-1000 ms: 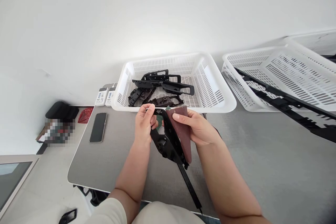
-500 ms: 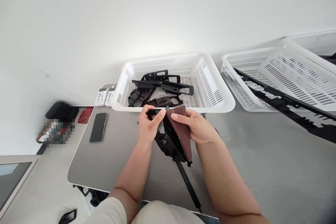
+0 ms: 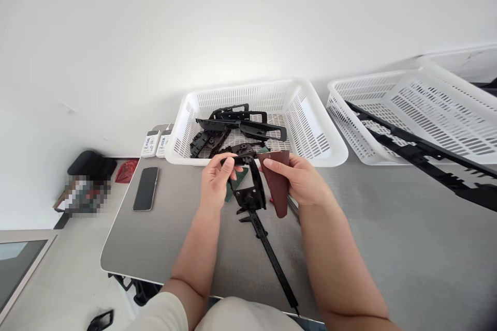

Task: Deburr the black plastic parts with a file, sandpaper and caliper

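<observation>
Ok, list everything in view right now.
Slotted plastic baskets: 3, white, table middle, right, far right
Plastic parts: several, black, in middle basket
Long plastic part: 1, black, in right basket
Held plastic part: 1, black, over table
Sandpaper sheet: 1, dark red-brown, over table
Green sheet: 1, green, behind held part
Phone: 1, black, on table
Small boxes: 2, white, left of middle basket
Bag: 1, red, beyond table's left end
Hands: 2, bare; left hand grips held part, right hand grips sandpaper

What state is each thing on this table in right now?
left hand: gripping black plastic part
right hand: pinching maroon sandpaper
black plastic part: held, long arm slanting downward
maroon sandpaper: held, hanging below fingers
nearest white basket: holding black plastic parts
smartphone: lying flat, screen dark
</observation>
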`<state>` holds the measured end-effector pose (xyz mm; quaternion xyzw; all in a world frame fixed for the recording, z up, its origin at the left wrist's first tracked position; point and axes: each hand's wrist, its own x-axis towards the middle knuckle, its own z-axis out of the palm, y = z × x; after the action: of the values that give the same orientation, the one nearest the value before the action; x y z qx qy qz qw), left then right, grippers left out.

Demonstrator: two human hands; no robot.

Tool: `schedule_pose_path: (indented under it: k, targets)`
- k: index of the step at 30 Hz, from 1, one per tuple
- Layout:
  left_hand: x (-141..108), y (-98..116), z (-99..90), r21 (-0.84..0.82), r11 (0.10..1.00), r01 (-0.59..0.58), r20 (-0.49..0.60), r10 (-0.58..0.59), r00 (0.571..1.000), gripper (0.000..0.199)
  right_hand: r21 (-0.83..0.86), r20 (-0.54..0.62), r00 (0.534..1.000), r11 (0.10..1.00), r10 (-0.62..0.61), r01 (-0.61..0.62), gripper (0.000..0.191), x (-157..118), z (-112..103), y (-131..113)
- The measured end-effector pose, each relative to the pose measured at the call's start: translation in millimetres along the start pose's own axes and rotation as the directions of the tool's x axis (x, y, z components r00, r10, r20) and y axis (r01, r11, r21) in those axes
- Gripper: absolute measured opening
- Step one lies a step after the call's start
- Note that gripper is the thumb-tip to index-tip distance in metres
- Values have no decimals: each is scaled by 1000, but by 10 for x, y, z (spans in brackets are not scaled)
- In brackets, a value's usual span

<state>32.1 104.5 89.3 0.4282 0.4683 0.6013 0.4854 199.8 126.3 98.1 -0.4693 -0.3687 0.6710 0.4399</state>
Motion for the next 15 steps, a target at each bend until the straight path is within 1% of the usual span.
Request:
schedule_pose_path:
  k: [2,6,10,15]
  targets:
    - [-15,-21,-11,81,996,-22,40,19,999,37,-61,-28,999,997,-39,37,31,-11,-34,4]
    - [-49,-16,-41,106,994,-41,113,29,993,40,-133,-49,990,984,-130,122,30,-43,-87,17]
    - [-75,30,-73,70,997,-31,203,16,979,42,-183,1,986,969,-166,163,30,-93,-76,-3]
    - [-96,80,-131,12,999,-37,321,31,947,40,-181,61,975,958,-216,223,25,-161,-24,-51]
